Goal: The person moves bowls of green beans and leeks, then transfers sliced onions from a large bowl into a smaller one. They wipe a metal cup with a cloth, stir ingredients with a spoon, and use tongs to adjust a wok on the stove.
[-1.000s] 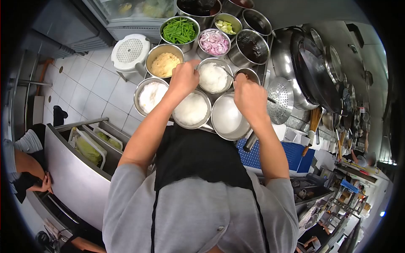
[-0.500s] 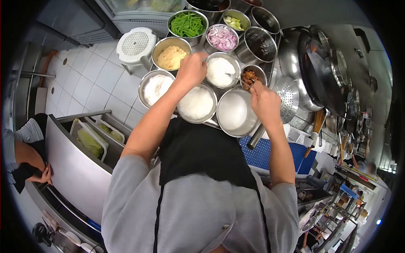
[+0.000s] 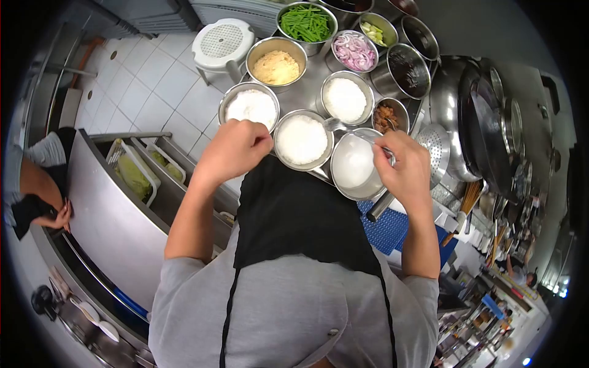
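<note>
While the right hand (image 3: 406,167) curls around the handle of a metal spoon (image 3: 343,129) whose bowl hangs over the near rim of the saucepan (image 3: 356,164) of white liquid, the left hand (image 3: 236,150) hovers loosely closed, holding nothing that shows, just beside two steel bowls of white grains (image 3: 302,140) and white powder (image 3: 250,107). Beyond them stand bowls of yellow crumbs (image 3: 276,66), green beans (image 3: 305,23) and sliced red onion (image 3: 354,51), with a perforated skimmer (image 3: 437,147) to the right.
</note>
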A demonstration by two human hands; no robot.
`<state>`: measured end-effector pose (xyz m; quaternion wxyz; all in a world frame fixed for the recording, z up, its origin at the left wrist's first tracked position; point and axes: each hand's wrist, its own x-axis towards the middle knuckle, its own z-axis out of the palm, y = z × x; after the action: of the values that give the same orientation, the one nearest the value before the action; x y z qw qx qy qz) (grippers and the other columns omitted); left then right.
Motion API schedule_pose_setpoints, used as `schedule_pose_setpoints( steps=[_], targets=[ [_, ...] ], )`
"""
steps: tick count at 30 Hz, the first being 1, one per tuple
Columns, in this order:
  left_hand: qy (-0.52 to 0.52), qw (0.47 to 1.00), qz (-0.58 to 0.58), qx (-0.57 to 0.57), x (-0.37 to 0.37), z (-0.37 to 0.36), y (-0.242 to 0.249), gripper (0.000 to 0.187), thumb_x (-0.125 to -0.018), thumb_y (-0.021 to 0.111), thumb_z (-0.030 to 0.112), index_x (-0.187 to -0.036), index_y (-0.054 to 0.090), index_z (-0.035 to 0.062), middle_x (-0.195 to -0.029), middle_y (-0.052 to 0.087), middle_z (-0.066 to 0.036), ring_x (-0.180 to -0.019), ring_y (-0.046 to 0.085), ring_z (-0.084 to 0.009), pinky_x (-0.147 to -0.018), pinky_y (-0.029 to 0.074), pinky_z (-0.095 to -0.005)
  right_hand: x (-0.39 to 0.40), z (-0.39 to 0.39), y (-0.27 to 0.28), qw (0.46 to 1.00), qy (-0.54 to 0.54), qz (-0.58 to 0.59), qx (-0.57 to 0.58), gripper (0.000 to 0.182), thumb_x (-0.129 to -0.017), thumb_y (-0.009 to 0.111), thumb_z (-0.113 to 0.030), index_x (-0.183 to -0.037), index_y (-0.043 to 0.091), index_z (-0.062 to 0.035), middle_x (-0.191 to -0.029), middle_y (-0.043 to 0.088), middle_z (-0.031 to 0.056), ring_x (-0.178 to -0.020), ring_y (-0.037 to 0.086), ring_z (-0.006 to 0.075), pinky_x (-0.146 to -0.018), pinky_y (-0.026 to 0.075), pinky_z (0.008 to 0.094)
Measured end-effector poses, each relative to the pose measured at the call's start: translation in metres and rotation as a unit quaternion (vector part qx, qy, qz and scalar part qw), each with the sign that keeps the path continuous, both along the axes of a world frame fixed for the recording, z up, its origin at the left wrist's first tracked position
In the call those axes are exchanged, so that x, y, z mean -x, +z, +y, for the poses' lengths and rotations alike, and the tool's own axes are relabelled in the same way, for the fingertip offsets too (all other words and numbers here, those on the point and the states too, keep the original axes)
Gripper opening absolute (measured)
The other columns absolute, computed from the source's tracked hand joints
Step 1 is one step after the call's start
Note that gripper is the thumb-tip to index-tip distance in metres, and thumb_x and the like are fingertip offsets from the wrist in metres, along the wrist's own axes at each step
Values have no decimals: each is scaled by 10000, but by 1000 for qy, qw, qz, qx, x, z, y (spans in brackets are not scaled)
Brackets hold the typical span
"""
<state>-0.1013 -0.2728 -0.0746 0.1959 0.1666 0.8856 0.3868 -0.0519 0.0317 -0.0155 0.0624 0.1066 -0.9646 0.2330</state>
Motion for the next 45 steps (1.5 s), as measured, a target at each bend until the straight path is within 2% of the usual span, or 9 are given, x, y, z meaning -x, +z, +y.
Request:
schedule_pose_setpoints(
  steps=[2, 6, 9, 13, 14, 23, 34, 40, 45],
  targets=[
    [-18, 999, 34, 12, -17, 1, -14, 223, -867, 635, 181, -801, 706, -20, -662, 630, -211, -593, 617, -364, -589, 491, -421, 9, -7, -2, 998, 60, 4, -34, 75, -804, 667, -65, -782, 606, -27, -713, 622, 121, -654, 638, 319, -609, 500, 425],
    [132, 989, -52, 38, -49, 25, -26, 245, -870, 627, 194, -797, 703, -27, -752, 655, -255, -719, 648, -435, -689, 511, -494, 22, -17, -12, 988, 137, 10, -73, 74, -831, 624, -72, -811, 567, -29, -706, 624, 159, -648, 648, 360, -589, 505, 471],
    [267, 960, -21, -79, -72, 42, -69, 221, -883, 627, 173, -861, 695, -36, -712, 678, -219, -637, 677, -345, -625, 527, -444, 24, -29, -26, 984, 148, 7, -99, 53, -842, 587, -60, -867, 589, -13, -722, 648, 198, -636, 670, 378, -568, 532, 470],
    [387, 880, -135, -241, -83, 62, -63, 207, -910, 595, 66, -1065, 625, -69, -692, 662, -86, -570, 629, -113, -481, 503, -274, 18, -48, -63, 977, 163, -11, -136, 98, -826, 571, -35, -907, 610, 5, -750, 668, 224, -661, 698, 376, -575, 565, 442],
    [395, 871, -134, -258, -85, 65, -64, 267, -926, 594, 87, -1153, 594, -54, -723, 647, -57, -570, 608, -104, -488, 498, -251, 13, -49, -66, 974, 176, -10, -146, 106, -826, 571, -35, -914, 613, 5, -751, 668, 224, -657, 697, 376, -575, 565, 442],
    [420, 863, -70, -273, -88, 74, -79, 271, -900, 560, 37, -1131, 601, -99, -708, 659, -87, -570, 632, -120, -486, 527, -273, 5, -42, -70, 978, 195, 36, -69, 42, -833, 579, -45, -857, 606, -25, -707, 642, 204, -632, 664, 384, -554, 524, 483],
    [439, 862, -42, -251, -86, 79, -76, 258, -875, 558, 54, -1088, 655, -54, -636, 639, -64, -518, 619, -117, -464, 507, -285, 13, -25, -73, 974, 182, 29, -134, 70, -867, 569, -72, -856, 595, -8, -702, 654, 213, -634, 659, 404, -578, 521, 498],
    [431, 861, -13, -271, -85, 76, -84, 341, -889, 555, 72, -1198, 649, -40, -659, 643, -63, -531, 629, -128, -495, 518, -296, 3, -18, -34, 977, 171, 15, -129, 83, -830, 566, -63, -867, 611, -3, -719, 671, 219, -642, 681, 390, -585, 544, 486],
    [438, 847, -13, -303, -87, 83, -93, 379, -910, 550, 74, -1261, 625, -46, -765, 656, -91, -552, 637, -138, -523, 518, -302, 16, -41, -62, 967, 237, -24, -93, 57, -876, 604, -101, -867, 636, -54, -758, 677, 182, -708, 669, 380, -643, 513, 502]
  ],
)
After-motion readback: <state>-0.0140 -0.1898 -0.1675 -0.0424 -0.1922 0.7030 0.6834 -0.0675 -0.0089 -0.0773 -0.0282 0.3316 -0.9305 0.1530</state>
